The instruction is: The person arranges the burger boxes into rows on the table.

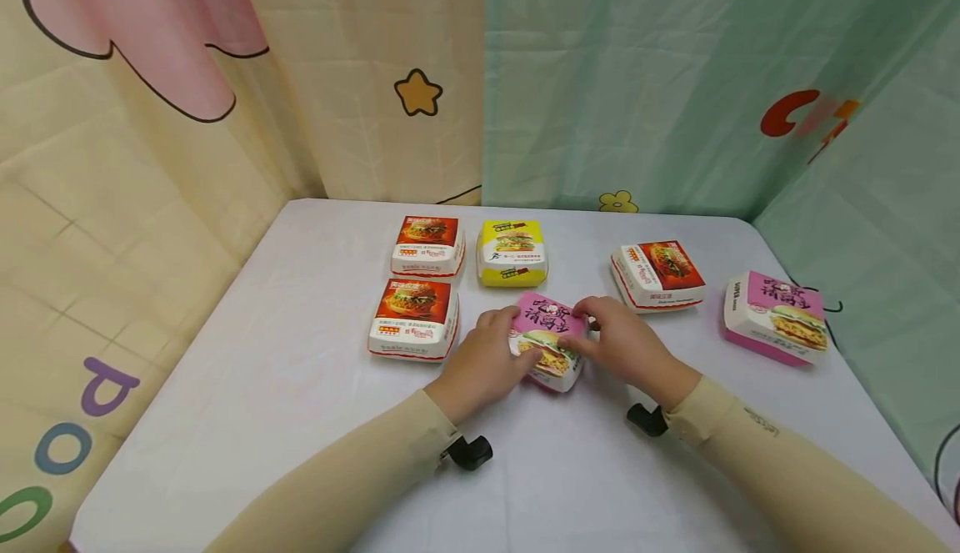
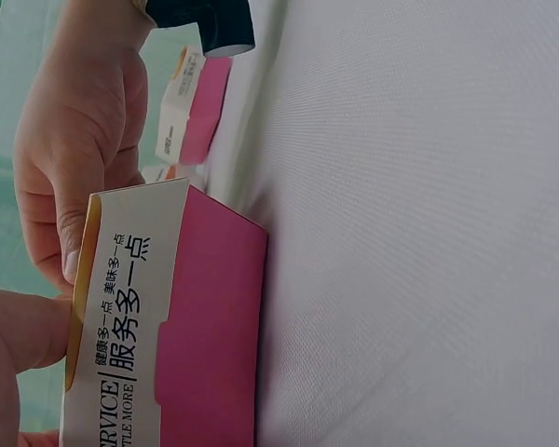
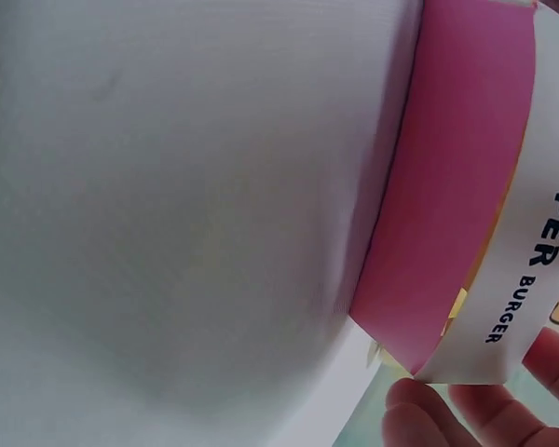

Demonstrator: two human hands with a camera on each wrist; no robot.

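Observation:
A pink and white burger box [image 1: 551, 313] with a burger picture on its lid lies slightly turned near the middle of the table. My left hand [image 1: 480, 367] holds it along its left side, the thumb by the near edge. On the opposite side, my right hand [image 1: 630, 349] grips it with fingers at the far right corner and thumb over the lid. From the left wrist view, the pink lower wall of this burger box [image 2: 214, 326] sits on or very close to the cloth. The right wrist view shows its white side lettered SUPER BURGER.
Two red and white burger boxes [image 1: 427, 246] [image 1: 414, 319] stand at the left, one behind the other. Beside them is a yellow burger box [image 1: 513, 253]. Farther right lie another red and white box [image 1: 657, 275] and a second pink box [image 1: 777, 317]. Curtains [image 1: 555, 77] hang behind the white table [image 1: 300, 303].

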